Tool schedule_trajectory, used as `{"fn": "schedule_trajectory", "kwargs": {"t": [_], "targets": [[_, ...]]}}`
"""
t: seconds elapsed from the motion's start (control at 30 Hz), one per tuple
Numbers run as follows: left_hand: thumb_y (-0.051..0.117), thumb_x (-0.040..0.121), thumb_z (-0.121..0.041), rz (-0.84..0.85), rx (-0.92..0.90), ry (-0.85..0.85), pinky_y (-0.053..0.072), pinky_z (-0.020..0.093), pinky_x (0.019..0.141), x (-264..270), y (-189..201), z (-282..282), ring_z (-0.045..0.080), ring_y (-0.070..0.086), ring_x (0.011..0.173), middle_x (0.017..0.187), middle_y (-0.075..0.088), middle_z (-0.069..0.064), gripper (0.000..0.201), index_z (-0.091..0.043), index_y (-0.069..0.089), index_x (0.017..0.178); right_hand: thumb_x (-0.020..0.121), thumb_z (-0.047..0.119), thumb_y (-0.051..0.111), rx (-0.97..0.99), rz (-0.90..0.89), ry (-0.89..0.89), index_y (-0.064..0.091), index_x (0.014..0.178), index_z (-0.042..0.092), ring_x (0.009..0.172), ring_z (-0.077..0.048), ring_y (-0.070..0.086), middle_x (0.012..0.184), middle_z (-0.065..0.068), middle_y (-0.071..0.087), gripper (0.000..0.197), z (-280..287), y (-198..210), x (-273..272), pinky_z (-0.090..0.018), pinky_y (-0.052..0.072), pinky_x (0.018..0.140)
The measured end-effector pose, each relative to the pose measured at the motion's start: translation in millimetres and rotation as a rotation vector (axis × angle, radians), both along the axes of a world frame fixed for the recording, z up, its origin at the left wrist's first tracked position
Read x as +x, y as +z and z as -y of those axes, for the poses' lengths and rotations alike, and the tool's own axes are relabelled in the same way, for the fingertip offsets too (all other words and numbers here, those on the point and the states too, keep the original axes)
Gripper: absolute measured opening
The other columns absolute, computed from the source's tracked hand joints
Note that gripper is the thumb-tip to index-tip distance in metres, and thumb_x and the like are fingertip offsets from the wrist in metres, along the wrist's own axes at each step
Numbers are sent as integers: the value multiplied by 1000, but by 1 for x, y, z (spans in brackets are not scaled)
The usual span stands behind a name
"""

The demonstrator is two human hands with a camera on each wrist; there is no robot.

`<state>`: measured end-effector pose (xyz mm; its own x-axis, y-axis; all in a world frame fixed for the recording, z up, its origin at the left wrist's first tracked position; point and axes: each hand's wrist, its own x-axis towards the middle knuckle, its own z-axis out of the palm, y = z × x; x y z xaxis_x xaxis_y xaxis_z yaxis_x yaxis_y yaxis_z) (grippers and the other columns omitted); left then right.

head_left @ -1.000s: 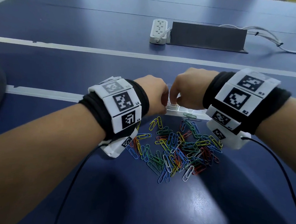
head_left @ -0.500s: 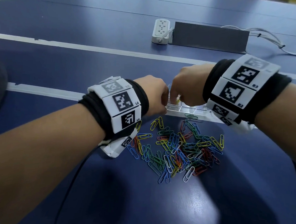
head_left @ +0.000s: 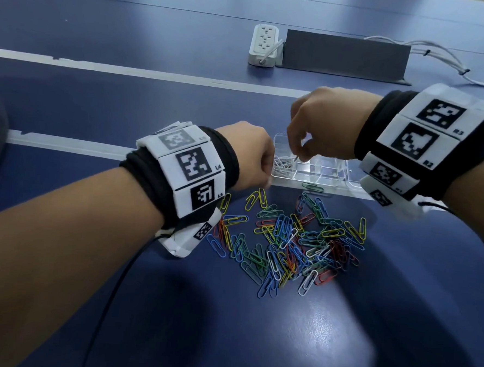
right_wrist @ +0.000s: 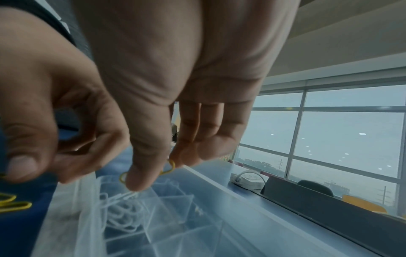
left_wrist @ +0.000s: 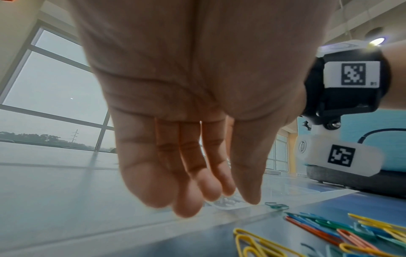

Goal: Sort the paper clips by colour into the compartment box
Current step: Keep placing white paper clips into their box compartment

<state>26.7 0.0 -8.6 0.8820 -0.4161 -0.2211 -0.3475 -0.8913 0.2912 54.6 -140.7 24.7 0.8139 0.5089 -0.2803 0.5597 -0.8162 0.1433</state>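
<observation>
You worked in what looked like an office or meeting room high in a building: a long blue table [head_left: 127, 97] carried a white power strip [head_left: 264, 45] beside a grey cable box [head_left: 345, 57], tall windows [right_wrist: 342, 132] looked out over a hazy skyline, and chairs [right_wrist: 316, 187] stood along the far side.

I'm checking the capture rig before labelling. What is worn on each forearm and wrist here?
Both forearms are bare, with no sleeves. The left wrist and right wrist each carry a black fabric band ringed with white blocks printed with black square markers. A white camera housing hangs under each wrist, trailing a thin black cable.
</observation>
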Motion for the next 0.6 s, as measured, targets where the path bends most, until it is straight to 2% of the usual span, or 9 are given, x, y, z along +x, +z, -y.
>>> {"fn": "schedule_trajectory", "kwargs": {"t": [0.07, 0.13, 0.23, 0.3, 0.37, 0.43, 0.5, 0.6], "targets": [[66, 79, -27, 8, 23, -10, 39, 23, 64, -1, 1, 0, 16, 56, 70, 61, 54, -7, 11, -18, 71, 84, 77, 20, 67, -21, 7, -57, 72, 85, 29, 91, -27, 61, 84, 4, 60, 13, 4, 1, -1, -33, 50, 71], [68, 79, -29, -14, 57, -11, 40, 24, 66, -3, 1, 0, 16, 56, 72, 65, 57, -6, 13, -18, 71, 84, 78, 26, 69, -45, -8, -109, 71, 92, 30, 93, -28, 61, 73, 7, 51, 15, 8, 0, -3, -31, 46, 70], [71, 77, -33, -38, 98, -26, 39, 24, 66, -6, 1, 0, 16, 54, 72, 72, 61, -3, 16, -18, 71, 84, 78, 33, 69, -45, -15, -131, 69, 102, 30, 97, -28, 59, 80, 5, 50, 24, 12, -2, -8, -31, 43, 70], [72, 76, -33, -41, 107, -42, 39, 24, 66, -8, 2, 1, 16, 54, 71, 69, 59, -5, 16, -19, 70, 83, 80, 31, 67, -3, -4, -108, 69, 103, 29, 90, -24, 56, 82, 5, 52, 23, 14, -2, -14, -29, 43, 73], [72, 76, -32, -39, 103, -70, 39, 24, 66, -11, 3, 2, 12, 52, 64, 62, 55, -9, 14, -20, 70, 82, 81, 24, 65, 74, -11, -59, 72, 97, 26, 80, -19, 52, 78, 6, 58, 18, 14, -4, -25, -28, 46, 76], [72, 75, -32, -54, 94, -117, 41, 23, 66, -14, 3, 2, 3, 49, 58, 59, 54, -11, 13, -20, 71, 81, 79, 19, 62, 149, -78, -16, 74, 90, 27, 75, -15, 55, 78, 7, 67, 17, 15, -7, -40, -24, 46, 76], [73, 73, -35, -87, 85, -169, 40, 22, 65, -19, 3, 3, 1, 48, 57, 58, 54, -12, 15, -22, 72, 81, 77, 20, 63, 181, -195, 9, 74, 86, 29, 71, -10, 56, 79, 8, 71, 17, 14, -11, -55, -21, 46, 75], [74, 72, -38, -127, 101, -231, 37, 19, 53, -27, 3, 9, 0, 45, 52, 54, 51, -12, 15, -25, 72, 80, 75, 29, 67, 177, -298, 61, 73, 93, 33, 78, -11, 60, 84, 9, 71, 19, 12, -19, -70, -28, 50, 80]]}}
